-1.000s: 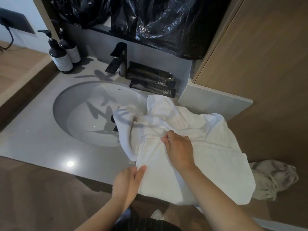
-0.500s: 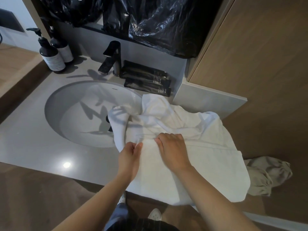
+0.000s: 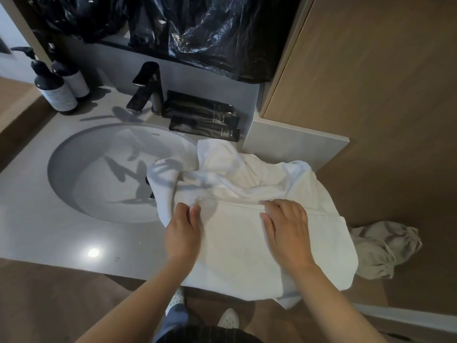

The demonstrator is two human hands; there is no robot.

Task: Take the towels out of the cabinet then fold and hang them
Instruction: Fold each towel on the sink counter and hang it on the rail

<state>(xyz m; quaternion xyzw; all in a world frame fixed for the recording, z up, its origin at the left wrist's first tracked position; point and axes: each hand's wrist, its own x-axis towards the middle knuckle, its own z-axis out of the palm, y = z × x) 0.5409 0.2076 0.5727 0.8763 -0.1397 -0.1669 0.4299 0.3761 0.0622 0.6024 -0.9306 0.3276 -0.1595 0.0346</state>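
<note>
Two pump bottles (image 3: 56, 91) stood at the far left corner of the grey tabletop (image 3: 34, 226), out of the working space; what they held I could not tell. The sink (image 3: 74, 154) beside them looked dry. Only a drooping corner of the white towel (image 3: 247, 248) hung into it, partly hiding a dark fitting at the bottom. Behind the bowl, the black tap (image 3: 148, 89) and a stack of black tubes (image 3: 205, 117) sat against the wall beneath black plastic bags (image 3: 197, 28).

The towel lay spread over the tabletop's right end, its near edge hanging off the front, which I judged was to give a flat surface for the fold. My left grip (image 3: 183, 231) pinched the cloth at its left edge between thumb and fingers, apparently to hold the crease line taut. My right grip (image 3: 286, 226) lay flat with fingers spread, holding nothing, pressing on the same crease further right.

A beige cloth (image 3: 385, 248) lay crumpled on the floor just right of the towel. The wooden cabinet (image 3: 371, 95) rose above it, its inside hidden from my feed. Folding seemed barely under way; hanging had not yet begun.
</note>
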